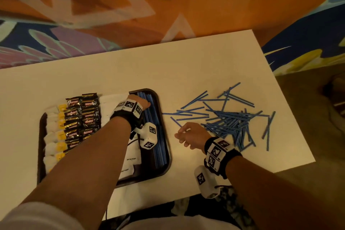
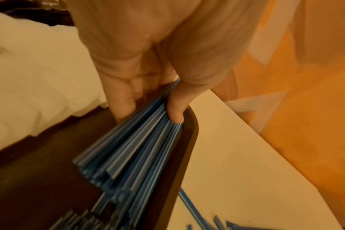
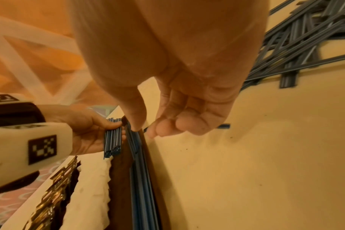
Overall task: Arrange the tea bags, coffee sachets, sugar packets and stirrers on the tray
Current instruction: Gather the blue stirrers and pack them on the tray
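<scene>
Gripping a stirrer bundle [image 2: 140, 140] in my left hand [image 1: 139, 103] over the tray [image 1: 164, 157], its long axis along the tray's right rim, I note my right hand [image 1: 191, 135], fingers loosely curled and empty, nearer the loose stirrers [image 1: 229, 117] right of the tray.

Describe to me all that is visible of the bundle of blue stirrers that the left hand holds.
The bundle of stirrers consists of thin, flat blue sticks with a pale stripe, probably plastic. They lie roughly parallel along the right side of the dark tray, fanning out slightly toward the near ends. The left hand grips their far ends between thumb and fingers, just inside the tray's far right corner. More stirrers lie flat in the tray beside them.
</scene>
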Demonstrator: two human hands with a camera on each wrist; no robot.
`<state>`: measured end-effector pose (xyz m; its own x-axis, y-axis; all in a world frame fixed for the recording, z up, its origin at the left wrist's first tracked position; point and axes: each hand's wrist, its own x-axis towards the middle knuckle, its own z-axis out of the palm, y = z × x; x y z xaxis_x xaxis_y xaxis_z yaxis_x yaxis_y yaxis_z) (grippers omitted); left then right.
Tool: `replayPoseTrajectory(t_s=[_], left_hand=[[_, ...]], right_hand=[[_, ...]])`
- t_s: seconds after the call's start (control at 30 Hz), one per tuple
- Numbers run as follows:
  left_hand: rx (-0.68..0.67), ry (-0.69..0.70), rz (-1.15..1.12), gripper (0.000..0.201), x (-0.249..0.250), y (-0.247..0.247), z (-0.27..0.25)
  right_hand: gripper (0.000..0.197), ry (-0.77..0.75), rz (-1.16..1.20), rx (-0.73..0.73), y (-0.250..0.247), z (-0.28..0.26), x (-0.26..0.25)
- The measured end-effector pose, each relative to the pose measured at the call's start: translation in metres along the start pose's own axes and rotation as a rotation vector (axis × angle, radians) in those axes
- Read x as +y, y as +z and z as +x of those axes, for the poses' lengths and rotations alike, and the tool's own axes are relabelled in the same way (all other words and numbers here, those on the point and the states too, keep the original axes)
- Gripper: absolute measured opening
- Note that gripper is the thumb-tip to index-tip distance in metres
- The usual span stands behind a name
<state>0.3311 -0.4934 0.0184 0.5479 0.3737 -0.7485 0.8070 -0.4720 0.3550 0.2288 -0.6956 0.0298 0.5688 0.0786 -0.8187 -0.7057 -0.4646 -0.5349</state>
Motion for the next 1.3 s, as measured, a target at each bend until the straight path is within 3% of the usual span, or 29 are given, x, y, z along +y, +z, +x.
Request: replayPoseTrajectory(t_s=[0.1,0.2,0.27,0.47,0.57,0.77,0.93,1.3], left_hand=[[0.054,0.09,0.143,0.055,0.002,0.002,-0.002],[0.065,0.142,0.275,0.035,-0.001,0.006,0.0],[0.089,0.126,0.318,0.034,-0.002,0.003,-0.003],[0.135,0.075,0.287,0.047,-0.009,0.0,-0.005],[0.177,0.111,0.321,0.04,-0.012,0.0,-0.008],[0.193,0.272,0.332,0.064,-0.024,0.019,-0.014],[0.228,0.364,0.28,0.052,-0.037,0.028,-0.018],[0.256,0.429,0.335,0.048,-0.042,0.03,-0.031]], right_hand=[[0.015,0.005,0.019,0.0,-0.009,0.001,0.007],[0.017,0.018,0.033,-0.005,-0.013,0.004,0.01],[0.018,0.027,0.046,-0.007,-0.014,0.005,0.012],[0.021,0.019,0.019,-0.027,-0.015,0.007,0.018],[0.021,0.007,0.019,-0.031,-0.016,0.006,0.019],[0.021,-0.003,0.027,-0.025,-0.02,0.001,0.024],[0.018,-0.014,0.005,-0.011,-0.024,-0.003,0.034],[0.017,-0.022,0.004,-0.007,-0.038,-0.011,0.046]])
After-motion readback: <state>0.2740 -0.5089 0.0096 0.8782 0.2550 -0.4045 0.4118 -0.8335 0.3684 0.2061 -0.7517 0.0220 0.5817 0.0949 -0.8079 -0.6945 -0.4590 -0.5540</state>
